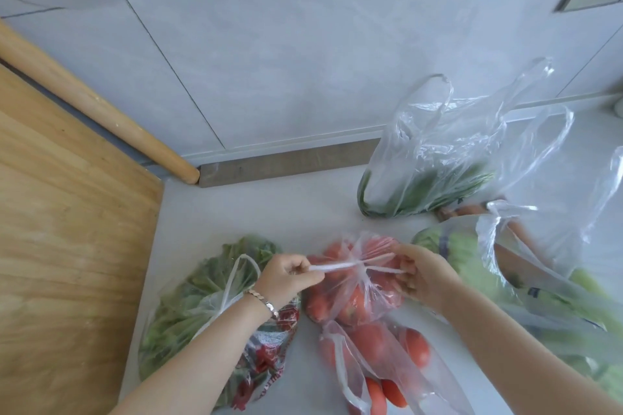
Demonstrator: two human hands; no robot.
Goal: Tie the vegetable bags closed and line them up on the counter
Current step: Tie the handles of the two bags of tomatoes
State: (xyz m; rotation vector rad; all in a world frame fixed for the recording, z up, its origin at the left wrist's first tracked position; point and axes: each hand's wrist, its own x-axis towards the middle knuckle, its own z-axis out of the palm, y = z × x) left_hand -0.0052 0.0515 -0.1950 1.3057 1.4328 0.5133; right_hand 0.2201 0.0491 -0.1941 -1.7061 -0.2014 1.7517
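Note:
A clear bag of red tomatoes (354, 293) lies on the white counter (256, 212). My left hand (286, 276) pinches one twisted handle of it, pulled out to the left. My right hand (421, 274) pinches the other handle on the right; the two handles cross at a knot between my hands. To the left lies a bag of leafy greens (195, 300), its handles loose. A bag with red peppers (269, 347) sits under my left wrist. Nearer me lies another bag of tomatoes and carrots (381, 357), its mouth loose.
An open bag of dark greens (424, 178) stands at the back right against the tiled wall. A bag of pale cabbage and long greens (488, 266) lies at the right. A wooden board (67, 229) and rolling pin (101, 111) fill the left.

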